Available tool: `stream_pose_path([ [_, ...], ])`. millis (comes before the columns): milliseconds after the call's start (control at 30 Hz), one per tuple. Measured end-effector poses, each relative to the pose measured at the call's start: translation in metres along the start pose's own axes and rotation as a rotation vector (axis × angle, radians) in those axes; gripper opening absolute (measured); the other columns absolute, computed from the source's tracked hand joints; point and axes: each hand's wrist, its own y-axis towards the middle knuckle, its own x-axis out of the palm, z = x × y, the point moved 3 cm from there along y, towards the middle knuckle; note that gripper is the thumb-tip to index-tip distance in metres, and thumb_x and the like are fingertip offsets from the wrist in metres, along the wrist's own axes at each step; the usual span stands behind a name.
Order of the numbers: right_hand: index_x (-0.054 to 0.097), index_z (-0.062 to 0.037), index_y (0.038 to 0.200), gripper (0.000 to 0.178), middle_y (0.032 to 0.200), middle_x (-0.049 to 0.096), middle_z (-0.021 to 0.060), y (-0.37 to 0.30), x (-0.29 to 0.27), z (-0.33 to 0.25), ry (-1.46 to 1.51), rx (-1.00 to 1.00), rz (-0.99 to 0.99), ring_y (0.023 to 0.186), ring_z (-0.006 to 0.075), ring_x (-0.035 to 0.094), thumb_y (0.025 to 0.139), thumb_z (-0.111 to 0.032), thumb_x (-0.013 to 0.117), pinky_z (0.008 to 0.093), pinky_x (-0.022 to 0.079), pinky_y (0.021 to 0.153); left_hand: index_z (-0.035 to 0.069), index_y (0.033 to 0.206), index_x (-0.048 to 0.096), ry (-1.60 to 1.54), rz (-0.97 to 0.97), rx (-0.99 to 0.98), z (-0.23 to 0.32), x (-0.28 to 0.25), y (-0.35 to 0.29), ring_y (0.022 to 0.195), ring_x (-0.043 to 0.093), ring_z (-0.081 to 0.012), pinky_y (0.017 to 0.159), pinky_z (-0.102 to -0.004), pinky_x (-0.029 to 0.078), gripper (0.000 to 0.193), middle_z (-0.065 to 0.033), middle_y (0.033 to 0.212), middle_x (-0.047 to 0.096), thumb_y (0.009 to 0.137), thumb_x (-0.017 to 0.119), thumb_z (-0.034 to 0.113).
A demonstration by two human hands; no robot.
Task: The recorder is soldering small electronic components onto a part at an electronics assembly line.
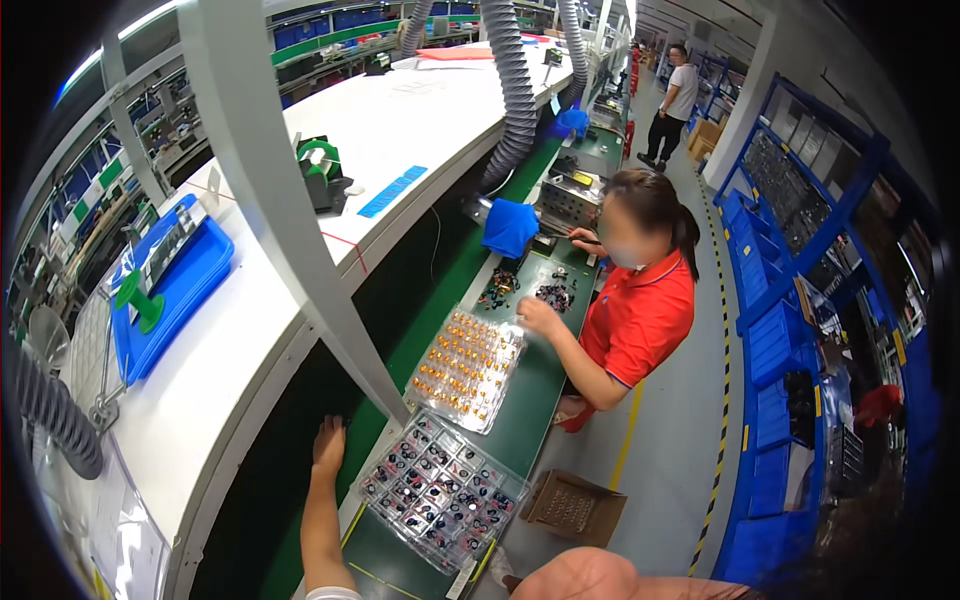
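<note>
My left hand [329,443] reaches out over the dark green conveyor belt, left of the clear trays. Its fingers look drawn together, with a small dark thing at their tips that I cannot make out. Nearest to it lies a clear compartment tray [440,490] holding many small round black parts with reddish bits. Beyond that, another clear tray [465,370] carries rows of small orange-gold parts. At the lower edge, part of my right hand or arm [578,577] shows large and close; its fingers are hidden.
A co-worker in a red shirt [640,325] sits beside the green bench by piles of small parts [555,292]. A grey metal post [270,180] slants across the left. A cardboard box [572,502] stands on the floor. Blue bins [775,380] line the right.
</note>
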Motion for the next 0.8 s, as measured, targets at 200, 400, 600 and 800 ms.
stream_pose_path([
  [200,0.067,-0.0086,0.089,0.015,0.083,0.067,0.0099,-0.549,0.083,-0.101,0.644,0.54,-0.563,0.077,0.0246,0.063,0.09,-0.021,0.059,0.0396,0.053,0.067,0.005,0.119,0.059,-0.084,-0.136,-0.281,0.024,-0.002,0.007,0.1,0.066,-0.0367,0.083,-0.0448,0.057,0.027,-0.0178,0.111,0.064,0.102,0.053,0.025],
  [400,0.068,-0.0028,0.086,0.02,0.074,0.068,0.0112,-0.83,0.042,-0.082,0.776,0.993,-0.757,0.063,0.0236,0.064,0.093,-0.02,0.061,0.0395,0.054,0.061,0.007,0.109,0.062,-0.204,0.039,-0.391,0.003,-0.006,-0.032,0.088,0.069,-0.035,0.073,-0.0466,0.057,0.017,-0.0154,0.095,0.068,0.101,0.056,0.021],
  [600,0.069,-0.0003,0.086,0.025,0.068,0.07,0.011,-0.865,0.033,-0.091,0.837,1.004,-0.768,0.051,0.0208,0.06,0.096,-0.021,0.06,0.0385,0.052,0.052,0.007,0.1,0.058,-1.855,0.565,-1.106,0.0,-0.058,-0.102,0.061,0.049,-0.0113,0.05,-0.0251,0.039,0.014,-0.0027,0.076,0.054,0.103,0.06,0.02],
  [800,0.069,-0.005,0.093,0.023,0.071,0.072,0.0098,-0.783,0.015,-0.112,0.791,1.052,-0.952,0.045,0.016,0.054,0.097,-0.024,0.058,0.0346,0.043,0.041,0.01,0.095,0.058,-2.775,0.747,-0.699,0.079,-0.168,-0.186,0.061,0.036,-0.0109,0.049,-0.0247,0.03,0.019,0.0009,0.075,0.039,0.105,0.054,0.026],
])
